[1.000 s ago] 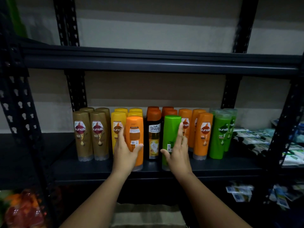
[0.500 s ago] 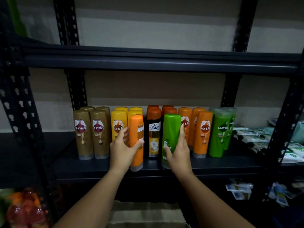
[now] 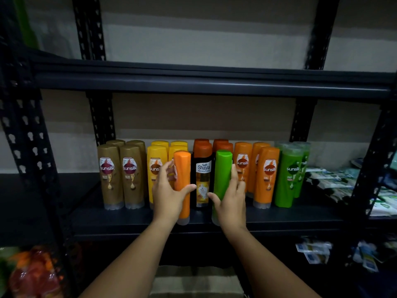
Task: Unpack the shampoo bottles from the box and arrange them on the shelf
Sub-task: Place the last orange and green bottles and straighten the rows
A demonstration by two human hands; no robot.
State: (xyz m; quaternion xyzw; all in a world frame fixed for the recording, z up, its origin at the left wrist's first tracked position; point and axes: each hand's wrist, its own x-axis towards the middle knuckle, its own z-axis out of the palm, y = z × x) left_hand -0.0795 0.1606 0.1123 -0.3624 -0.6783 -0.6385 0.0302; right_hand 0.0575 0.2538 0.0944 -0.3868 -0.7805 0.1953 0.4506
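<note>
On the dark metal shelf [image 3: 279, 220] stand rows of shampoo bottles: brown ones [image 3: 121, 175] at the left, then yellow [image 3: 155, 166], a black Shayla bottle [image 3: 203, 181], orange [image 3: 267, 175] and green [image 3: 287, 175] ones. My left hand [image 3: 167, 196] grips an orange bottle [image 3: 182, 181] standing at the shelf's front edge, turned so its plain side faces me. My right hand [image 3: 231, 198] grips a green bottle [image 3: 223, 177] beside the black one, thumb at its front and fingers round its right side.
An upper shelf board [image 3: 204, 82] runs above the bottles. Perforated black uprights [image 3: 23, 134] frame the left and right. White and green sachet packs [image 3: 335, 179] lie at the right end. A red-orange bag [image 3: 32, 274] sits at the lower left. Blue-white packets [image 3: 311, 250] lie below right.
Both bottles have been turned on the shelf: the orange one's label has swung to the left out of sight and the green one's barcode no longer shows. Both hands wrapped further round their bottles.
</note>
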